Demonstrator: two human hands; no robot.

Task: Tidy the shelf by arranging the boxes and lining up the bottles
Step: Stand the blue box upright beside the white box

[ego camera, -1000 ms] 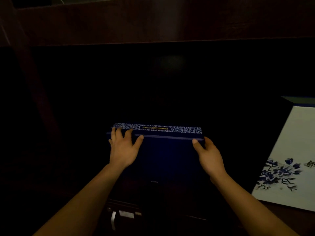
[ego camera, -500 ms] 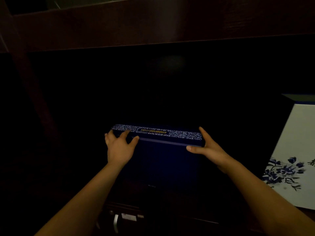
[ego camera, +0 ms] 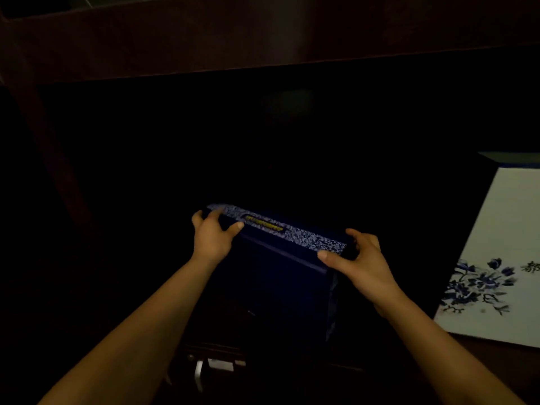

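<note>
The dark blue box [ego camera: 280, 276] I grip has a matt, card-like face; its top edge carries a finely patterned blue-and-white paper band with a gold label. Right of it, the white box [ego camera: 502, 252] shows smooth paper printed with blue flowers. Above it, the shelf board [ego camera: 263, 33] looks like dark, dull-finished wood.

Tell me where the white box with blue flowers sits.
The white floral box stands at the far right edge of the head view, apart from the dark blue box.
</note>
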